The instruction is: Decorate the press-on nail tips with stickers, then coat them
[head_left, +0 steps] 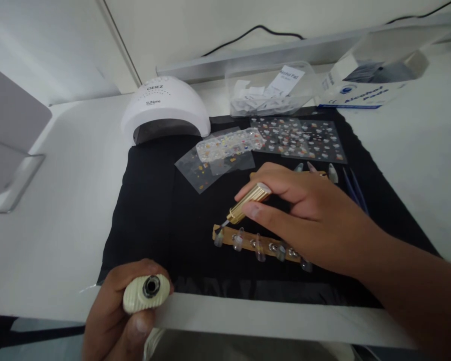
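My right hand [304,215] pinches the gold, ribbed cap of a nail polish brush [245,204]. The brush tip points down and left, at the leftmost false nail [218,237] on a wooden strip [228,233]; whether it touches the nail is hard to tell. Several clear, decorated false nails sit along this strip, the rightmost partly under my hand. At the table's front edge my left hand [124,306] is closed around a cream, ribbed nail polish bottle [146,293], its uncapped dark neck facing up. Behind my right hand, a second strip with false nails is partly hidden.
A white nail lamp [165,108] stands at the back left of the black cloth [146,200]. Sticker sheets [304,138] and a clear decoration case [229,144] lie behind my right hand. Dark tweezers [355,191], a clear bin [270,93] and an alcohol pad box [364,87] are further right.
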A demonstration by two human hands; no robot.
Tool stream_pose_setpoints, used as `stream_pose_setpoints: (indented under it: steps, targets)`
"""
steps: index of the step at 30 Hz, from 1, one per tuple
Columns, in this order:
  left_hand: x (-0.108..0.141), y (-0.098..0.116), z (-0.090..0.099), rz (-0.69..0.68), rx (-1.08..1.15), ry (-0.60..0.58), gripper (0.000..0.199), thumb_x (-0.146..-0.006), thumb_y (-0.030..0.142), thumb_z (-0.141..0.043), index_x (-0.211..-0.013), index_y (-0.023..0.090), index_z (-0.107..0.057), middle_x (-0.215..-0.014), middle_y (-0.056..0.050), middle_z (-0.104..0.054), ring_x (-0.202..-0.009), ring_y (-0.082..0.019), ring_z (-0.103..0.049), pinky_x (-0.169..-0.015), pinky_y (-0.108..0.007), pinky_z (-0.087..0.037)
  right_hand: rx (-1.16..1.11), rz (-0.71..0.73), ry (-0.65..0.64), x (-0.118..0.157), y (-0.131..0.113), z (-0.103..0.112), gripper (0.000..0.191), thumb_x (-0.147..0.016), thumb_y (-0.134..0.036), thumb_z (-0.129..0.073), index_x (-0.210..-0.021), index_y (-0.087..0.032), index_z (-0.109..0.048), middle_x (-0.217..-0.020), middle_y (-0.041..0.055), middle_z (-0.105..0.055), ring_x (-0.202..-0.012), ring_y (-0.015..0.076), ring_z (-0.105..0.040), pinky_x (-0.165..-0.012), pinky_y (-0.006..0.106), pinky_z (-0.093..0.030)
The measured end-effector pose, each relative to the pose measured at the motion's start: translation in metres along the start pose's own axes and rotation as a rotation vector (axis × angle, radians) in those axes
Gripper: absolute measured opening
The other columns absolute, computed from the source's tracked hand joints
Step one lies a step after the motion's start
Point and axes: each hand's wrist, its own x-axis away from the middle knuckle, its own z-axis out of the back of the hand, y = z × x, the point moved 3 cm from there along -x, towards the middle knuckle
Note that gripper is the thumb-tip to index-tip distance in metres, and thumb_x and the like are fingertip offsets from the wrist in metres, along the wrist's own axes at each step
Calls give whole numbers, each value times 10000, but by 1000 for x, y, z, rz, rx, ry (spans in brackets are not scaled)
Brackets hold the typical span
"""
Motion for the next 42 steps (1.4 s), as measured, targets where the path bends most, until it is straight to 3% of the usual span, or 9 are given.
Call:
stream_pose_setpoints:
  steps: [5,10,19,25,30,33,36,42]
  targets:
    - [-6,-5,7,-141,-51,-45,255,-916,443,-721,-1033,217,-730,-809,-50,-708,-644,-189,-633,-478,-257,-461,22,-109,54,1,3,6,208,-861,-371,-624,-723,-231,-693,-747,28,-710,-717,214,-681,-660,350,-463]
    - [-5,-5,7,-120,-44,-51,256,-926,427,-715,-1055,207,-725,-828,-54,-719,-654,-183,-634,-490,-255,-470,-137,-100,19,2,1,6,188,-873,-360,-620,-768,-237,-716,-756,19,-739,-675,194,-685,-594,308,-484]
    - [-7,-4,7,-114,-50,-58,273,-906,447,-733,-1015,197,-729,-820,-58,-720,-647,-191,-635,-489,-261,-466,-20,-132,47,0,-1,5,220,-859,-333,-598,-745,-200,-731,-746,38,-764,-674,197,-686,-605,319,-480]
    - [-4,-5,8,-59,-119,-37,296,-917,489,-704,-1017,210,-708,-840,-50,-706,-687,-194,-622,-586,-281,-496,-352,-126,75,2,2,10,170,-869,-306,-653,-745,-212,-722,-732,12,-750,-691,161,-678,-615,273,-524]
    - [-10,-8,8,-35,-232,-179,312,-935,509,-666,-1030,215,-709,-856,-57,-714,-693,-197,-609,-587,-282,-470,-766,-107,-17,12,0,3,222,-826,-462,-806,-856,-247,-760,-721,8,-708,-669,158,-653,-610,290,-554]
    - [-16,-10,5,-82,-304,-371,273,-972,463,-628,-1069,219,-704,-876,-56,-717,-730,-201,-613,-622,-285,-466,-899,-75,-102,16,-4,-3,275,-823,-526,-800,-917,-268,-779,-722,13,-695,-660,165,-657,-597,309,-563]
    - [-19,-13,1,-132,-322,-474,238,-1009,409,-586,-1123,227,-687,-894,-37,-699,-755,-182,-594,-668,-276,-451,-896,-15,-127,17,-6,-6,237,-865,-501,-767,-946,-279,-780,-797,14,-703,-690,150,-667,-608,294,-573]
    - [-16,-16,-11,-149,-267,-495,251,-1036,408,-534,-1149,219,-656,-862,-25,-666,-745,-176,-566,-675,-275,-434,-792,67,-111,15,-7,-4,254,-871,-508,-753,-928,-262,-786,-807,29,-670,-681,154,-648,-563,284,-555]
